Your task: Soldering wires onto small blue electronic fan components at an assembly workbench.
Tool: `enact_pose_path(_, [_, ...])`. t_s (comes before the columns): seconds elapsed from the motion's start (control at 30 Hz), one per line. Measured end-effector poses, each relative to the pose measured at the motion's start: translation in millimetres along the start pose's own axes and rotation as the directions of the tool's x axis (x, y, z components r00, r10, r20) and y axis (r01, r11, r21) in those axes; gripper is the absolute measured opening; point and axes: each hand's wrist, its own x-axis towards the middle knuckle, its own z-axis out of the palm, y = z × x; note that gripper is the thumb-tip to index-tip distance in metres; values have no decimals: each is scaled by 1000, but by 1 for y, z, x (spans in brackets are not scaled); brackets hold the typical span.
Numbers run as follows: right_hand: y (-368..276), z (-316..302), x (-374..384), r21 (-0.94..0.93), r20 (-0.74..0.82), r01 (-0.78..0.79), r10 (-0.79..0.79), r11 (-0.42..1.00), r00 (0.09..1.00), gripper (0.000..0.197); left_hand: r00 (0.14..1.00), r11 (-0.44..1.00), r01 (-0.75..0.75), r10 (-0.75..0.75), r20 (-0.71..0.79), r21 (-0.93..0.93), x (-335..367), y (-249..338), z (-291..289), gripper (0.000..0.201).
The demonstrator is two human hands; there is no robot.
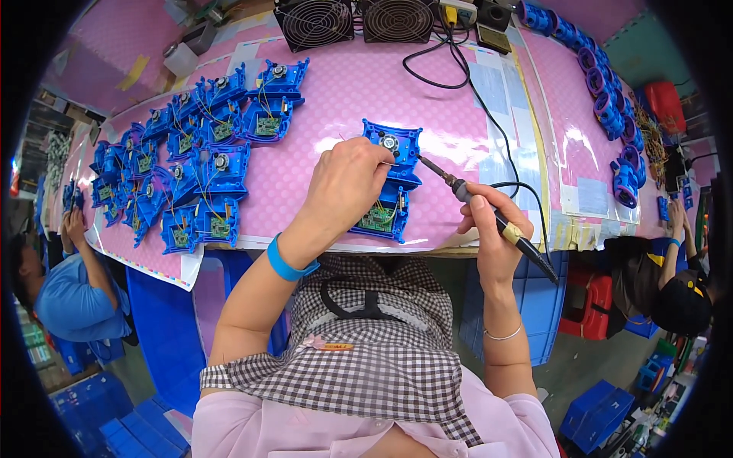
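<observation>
In my right hand (496, 221) is a soldering iron (513, 231), gripped like a pen, its tip pointing left at the blue plastic housing in front of me. My left hand (347, 179) is closed in a pinch over that housing, on what looks like a thin wire (394, 163). The housing's upper half (408, 137) carries a small round speaker (389, 143). Below it lies the lower half (400, 204), which holds a green circuit board (376, 219). My left fingers and wrist cover part of both halves.
Several opened blue housings (221, 162) with boards and wires crowd the left of the pink table (321, 91). Two black fans (314, 23) stand at the back. The iron's black cord (504, 130) runs back across the right side. Blue-purple parts (603, 99) line the far right. Co-workers sit on both sides.
</observation>
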Motion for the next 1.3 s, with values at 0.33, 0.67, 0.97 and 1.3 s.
enact_pose_path(0.33, [4, -2, 0, 30, -28, 31, -30, 999, 999, 17, 1000, 1000, -22, 22, -13, 7, 0, -1, 2, 12])
enact_pose_path(0.67, [5, 0, 0, 47, -30, 46, -45, 998, 999, 18, 1000, 998, -3, 5, 28, -58, 0, -1, 3, 12])
enact_pose_path(0.97, [2, -4, -2, -2, -21, 61, -61, 998, 998, 22, 878, 868, 315, -420, -230, -384, -18, -9, -23, 11])
enact_pose_path(1.3, [-2, 7, 0, 62, -24, 69, -68, 996, 997, 18, 963, 963, 109, -163, -214, -245, -1, -11, 6, 17])
